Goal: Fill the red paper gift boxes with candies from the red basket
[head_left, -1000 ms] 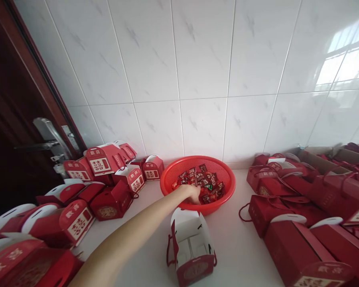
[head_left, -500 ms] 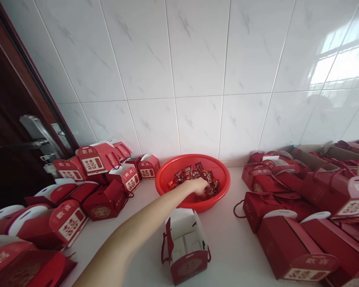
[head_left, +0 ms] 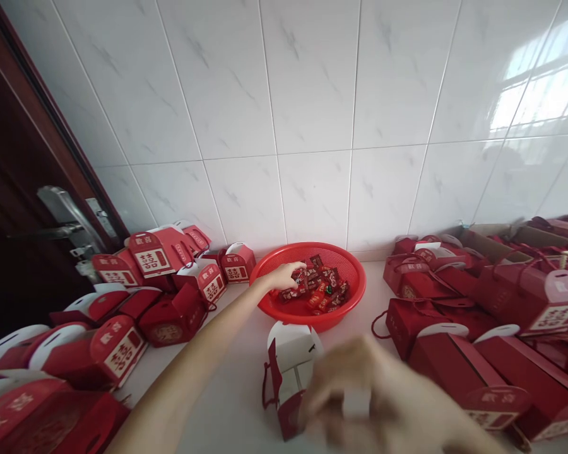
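Note:
Inside a red plastic basket (head_left: 355,301), my left hand (head_left: 285,277) reaches in at the left side with its fingers closed around small dark-red wrapped candies (head_left: 303,280). More wrapped candies (head_left: 329,290) lie loose to its right, with a few bright red and green ones among them. An open red gift box (head_left: 288,403) with a white inside and a divider stands in front of the basket. My right hand (head_left: 360,391), smeared by motion, is over the right side of this box and hides part of it. Its fingers look bent, but whether they hold anything is unclear.
Red gift boxes (head_left: 123,353) are stacked at the left, beside a dark door with a metal handle (head_left: 71,214). More red boxes (head_left: 454,359) crowd the right side, some with cord handles. A white tiled wall (head_left: 312,189) rises behind the basket.
My left hand has moved left within the basket, uncovering candies on the right. My right hand has come into view from the lower right, over the open box.

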